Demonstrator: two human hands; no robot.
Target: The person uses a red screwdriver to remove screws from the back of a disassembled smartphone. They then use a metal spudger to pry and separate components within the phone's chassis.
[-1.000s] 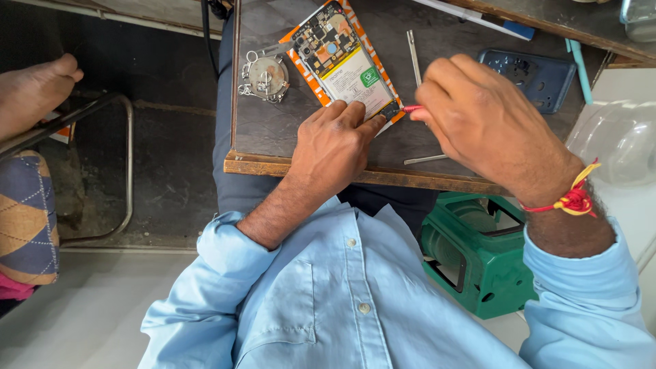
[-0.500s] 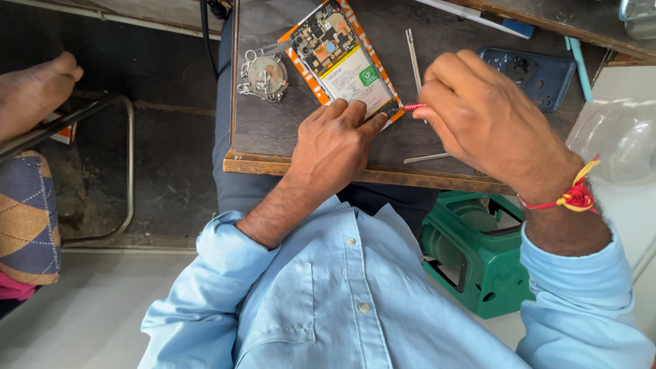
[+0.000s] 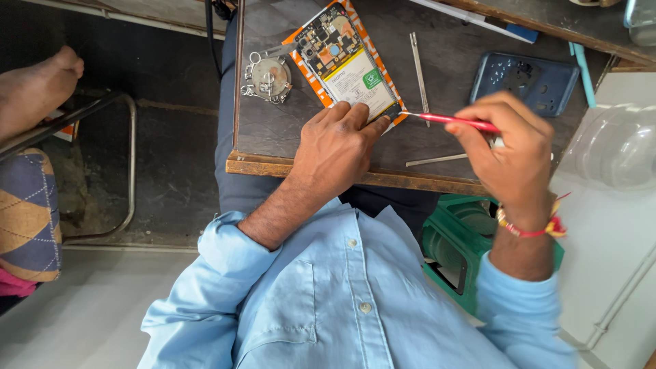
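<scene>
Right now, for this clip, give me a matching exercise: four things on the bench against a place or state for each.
Things:
1. opened phone with exposed battery
2. red-handled screwdriver
3. blue phone back cover
4. round metal key ring bundle

Places or states:
A. lying beyond the right hand
B. left of the phone
C. held in the right hand
D. pinned by the left hand

Pairs: 1-D, 2-C, 3-A, 4-B

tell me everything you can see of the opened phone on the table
The opened phone lies flat and askew on the dark table, back cover off. An orange frame rims it; a circuit board fills its far end, a pale battery with a green sticker the near part. The left hand presses its near end, and the red-handled tool in the right hand meets its near corner.
</scene>
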